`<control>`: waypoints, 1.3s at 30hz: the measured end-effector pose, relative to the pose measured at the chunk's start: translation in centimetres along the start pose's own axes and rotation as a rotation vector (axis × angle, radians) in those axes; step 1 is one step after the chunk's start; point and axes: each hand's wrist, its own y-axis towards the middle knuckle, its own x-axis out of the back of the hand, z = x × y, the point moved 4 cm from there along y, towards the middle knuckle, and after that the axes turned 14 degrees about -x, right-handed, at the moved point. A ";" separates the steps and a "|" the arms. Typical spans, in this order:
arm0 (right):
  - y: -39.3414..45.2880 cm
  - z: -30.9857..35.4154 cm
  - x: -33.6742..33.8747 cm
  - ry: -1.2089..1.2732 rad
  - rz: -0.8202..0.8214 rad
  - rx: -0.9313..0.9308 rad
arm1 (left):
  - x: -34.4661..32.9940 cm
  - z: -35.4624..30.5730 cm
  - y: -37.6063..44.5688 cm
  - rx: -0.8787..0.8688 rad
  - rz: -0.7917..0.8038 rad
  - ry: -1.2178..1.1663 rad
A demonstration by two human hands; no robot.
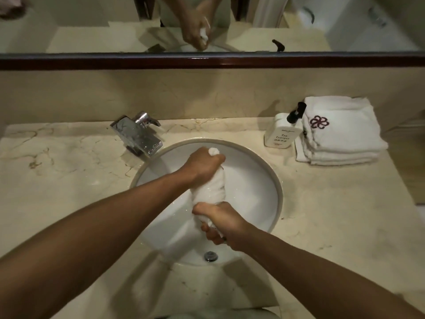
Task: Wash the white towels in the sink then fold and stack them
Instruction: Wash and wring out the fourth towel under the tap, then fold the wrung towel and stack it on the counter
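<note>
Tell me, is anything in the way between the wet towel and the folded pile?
Mostly no. The wrung towel, gripped by the left hand and right hand, has open counter toward the folded towel stack. Only the soap bottle stands beside the stack's left edge.

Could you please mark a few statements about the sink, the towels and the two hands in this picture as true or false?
1. Both hands grip one rolled wet towel over the sink. True: the left hand holds its far end, the right hand its near end.
2. The faucet is running. False: no water stream shows.
3. The folded towels sit right of the soap bottle. True.
4. The soap bottle lies on its side. False: it stands upright.
5. The top folded towel is plain white. False: it carries a dark flower emblem.
</note>
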 end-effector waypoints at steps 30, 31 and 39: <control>-9.1 3.2 7.6 -0.280 -0.037 0.429 | -0.4 -2.1 -6.0 0.087 -0.205 -0.863; -10.3 3.3 8.3 -0.204 -0.030 0.446 | -0.6 -2.8 -6.3 0.070 -0.172 -0.966; -16.3 4.2 10.7 0.198 -0.188 0.686 | -1.3 -6.6 -8.5 -0.057 -0.011 -1.318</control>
